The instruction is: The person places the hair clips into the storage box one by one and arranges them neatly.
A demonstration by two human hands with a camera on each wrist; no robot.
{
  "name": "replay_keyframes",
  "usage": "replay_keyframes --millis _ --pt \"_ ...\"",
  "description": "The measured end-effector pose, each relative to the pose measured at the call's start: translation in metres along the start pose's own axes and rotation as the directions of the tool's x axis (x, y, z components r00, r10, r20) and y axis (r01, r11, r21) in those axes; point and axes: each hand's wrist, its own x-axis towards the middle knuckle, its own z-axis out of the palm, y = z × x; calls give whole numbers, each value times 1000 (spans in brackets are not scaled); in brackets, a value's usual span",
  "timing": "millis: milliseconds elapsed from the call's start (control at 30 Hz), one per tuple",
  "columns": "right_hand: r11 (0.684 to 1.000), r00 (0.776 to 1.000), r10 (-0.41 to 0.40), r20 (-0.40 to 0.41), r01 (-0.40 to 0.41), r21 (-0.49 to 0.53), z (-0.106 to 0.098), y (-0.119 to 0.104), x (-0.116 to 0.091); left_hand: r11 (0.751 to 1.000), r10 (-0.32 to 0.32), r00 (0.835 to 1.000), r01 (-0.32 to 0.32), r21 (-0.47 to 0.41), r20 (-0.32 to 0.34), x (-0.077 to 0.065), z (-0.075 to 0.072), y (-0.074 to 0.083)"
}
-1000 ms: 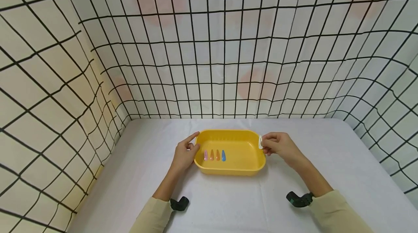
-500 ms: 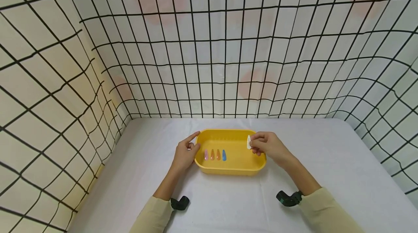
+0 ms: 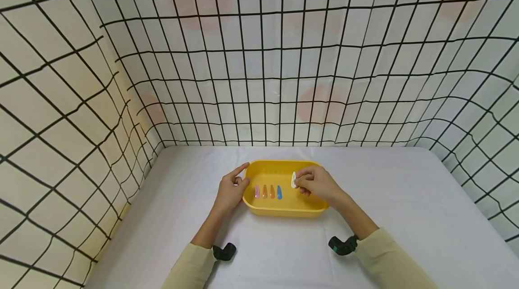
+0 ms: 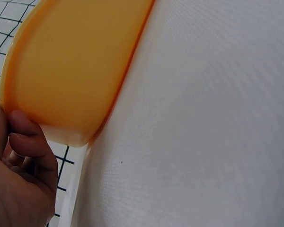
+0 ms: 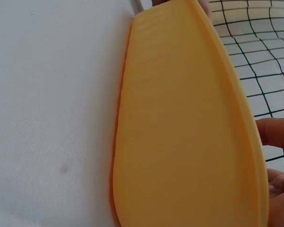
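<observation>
A yellow plastic tray [image 3: 284, 212] sits on the white table, with a pink hair clip [image 3: 257, 191], two orange hair clips [image 3: 265, 191] and a blue hair clip [image 3: 279, 192] in a row on the left of its floor. My left hand [image 3: 230, 193] holds the tray's left end, thumb at the rim and index finger stretched toward the back corner. Over the tray, right of the blue clip, my right hand [image 3: 318, 184] pinches a white hair clip [image 3: 293, 180] upright between thumb and fingers. The tray wall hides both clip and fingertips from the right wrist view.
White cloth covers the table [image 3: 279, 257] around the tray. A white backdrop with a black grid [image 3: 263, 64] encloses the back and sides. Black wrist cameras [image 3: 224, 251] sit at both sleeve cuffs.
My right hand has carried the white hair clip leftward from the tray's right rim to above its floor near the blue clip. The left hand keeps its place at the tray.
</observation>
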Motion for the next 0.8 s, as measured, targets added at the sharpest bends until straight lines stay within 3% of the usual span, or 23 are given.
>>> replay_keyframes --millis 400,800 --pt "992 995 91 -38 -94 -79 22 4 14 1000 1 1000 -2 14 3 2 0 -2" --pt "974 987 154 -36 -158 -162 31 7 20 1000 -3 1000 3 12 0 2 0 -3"
